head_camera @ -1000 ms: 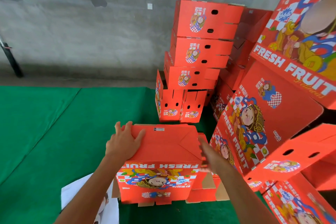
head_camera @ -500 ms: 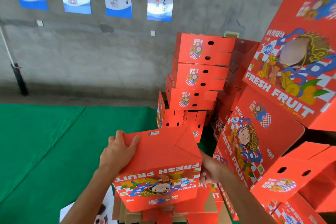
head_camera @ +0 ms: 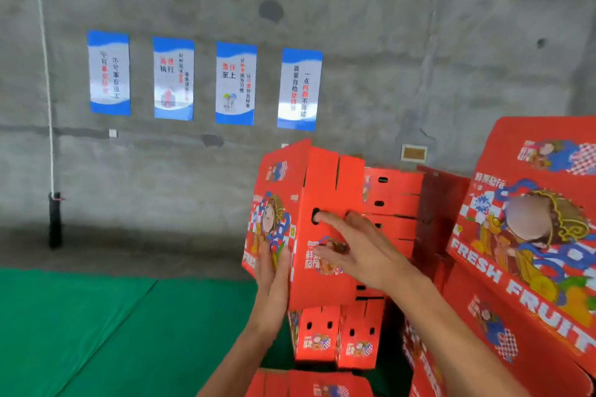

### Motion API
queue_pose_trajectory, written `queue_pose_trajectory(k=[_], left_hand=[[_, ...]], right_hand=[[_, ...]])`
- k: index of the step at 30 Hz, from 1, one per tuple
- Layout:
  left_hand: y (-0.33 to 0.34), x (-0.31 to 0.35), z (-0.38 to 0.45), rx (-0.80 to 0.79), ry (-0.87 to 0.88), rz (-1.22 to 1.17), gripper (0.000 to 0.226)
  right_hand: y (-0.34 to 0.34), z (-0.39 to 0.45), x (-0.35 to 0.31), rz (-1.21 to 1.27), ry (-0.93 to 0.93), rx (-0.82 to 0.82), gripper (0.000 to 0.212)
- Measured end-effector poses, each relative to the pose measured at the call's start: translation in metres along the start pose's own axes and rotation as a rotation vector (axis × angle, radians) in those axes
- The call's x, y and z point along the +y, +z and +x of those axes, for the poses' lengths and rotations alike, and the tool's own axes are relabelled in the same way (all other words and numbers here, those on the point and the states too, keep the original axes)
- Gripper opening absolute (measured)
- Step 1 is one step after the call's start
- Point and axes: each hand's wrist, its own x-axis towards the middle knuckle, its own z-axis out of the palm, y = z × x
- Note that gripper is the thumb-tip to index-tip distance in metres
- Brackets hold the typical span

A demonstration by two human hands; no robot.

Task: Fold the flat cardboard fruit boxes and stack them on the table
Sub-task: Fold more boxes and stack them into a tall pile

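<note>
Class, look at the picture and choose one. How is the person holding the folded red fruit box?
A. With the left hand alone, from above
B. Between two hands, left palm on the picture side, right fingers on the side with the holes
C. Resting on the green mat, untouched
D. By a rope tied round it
B: the left hand presses flat on the printed face of the red fruit box, while the right hand spreads over the side with holes.

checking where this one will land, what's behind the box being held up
Behind the held box, between the left hand and right hand, a stack of folded red boxes shows against the concrete wall. The stack's left part is hidden.
</note>
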Motion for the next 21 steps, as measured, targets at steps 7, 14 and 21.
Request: queue_pose_trajectory(k=[7, 14, 21], left_hand=[[0.061, 0.089, 0.134, -0.166, 0.264, 0.021, 0.11], [0.144, 0.145, 0.261, -0.27, 0.399, 0.101, 0.082], [0.182, 0.105, 0.335, -0.271, 0.355, 0.362, 0.067]], right_hand=[[-0.086, 0.084, 0.026, -0.185, -0.029, 0.336, 0.061], [-0.115, 0.179, 0.11, -0.338, 0.139, 0.331, 0.06], [-0.076, 0.221, 0.183, -0.29, 0.265, 0.222, 0.061]])
